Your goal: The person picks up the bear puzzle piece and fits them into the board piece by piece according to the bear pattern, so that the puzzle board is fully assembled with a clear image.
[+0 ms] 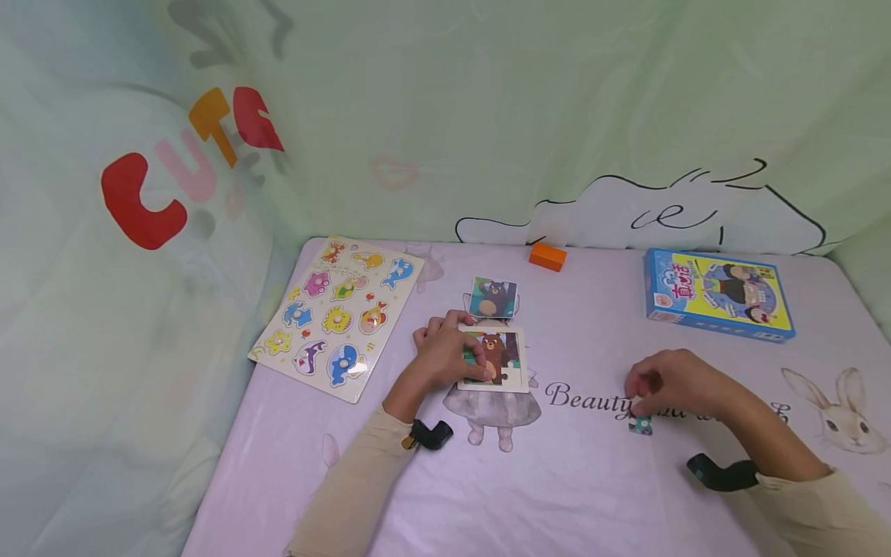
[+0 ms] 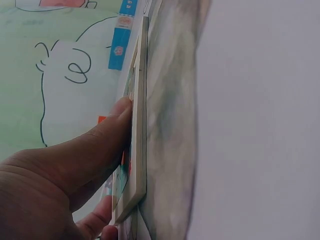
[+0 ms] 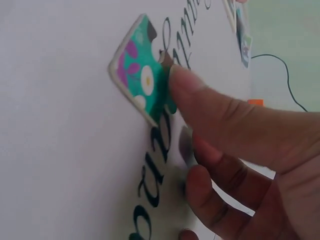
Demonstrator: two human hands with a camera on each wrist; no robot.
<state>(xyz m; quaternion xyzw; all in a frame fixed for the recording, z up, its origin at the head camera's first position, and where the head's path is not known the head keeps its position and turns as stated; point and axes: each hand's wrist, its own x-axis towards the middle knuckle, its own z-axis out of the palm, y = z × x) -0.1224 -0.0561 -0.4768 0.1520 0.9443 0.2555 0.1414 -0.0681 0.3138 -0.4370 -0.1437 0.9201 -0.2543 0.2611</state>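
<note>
Bent fingers and thumb of my left hand (image 1: 445, 354) hold a small framed jigsaw puzzle (image 1: 513, 382) showing a brown bear. In the left wrist view, the thumb (image 2: 107, 122) presses on the puzzle's face while other fingertips are at its edge. Part of the picture is hidden under the hand. Farther right, my right hand (image 1: 678, 383) pinches a jigsaw piece (image 1: 642, 425) low over the printed cloth. That piece is teal with white and purple flowers; the right thumb covers one side of it. Just beyond the puzzle lies a square bear picture (image 1: 494, 298).
At the left lies a knob puzzle board (image 1: 365, 348) with sea animals. An orange block (image 1: 547, 257) sits near the back edge, and a blue and yellow box (image 1: 720, 294) stands at the back right. Hanging fabric (image 1: 418, 116) closes off the back and left.
</note>
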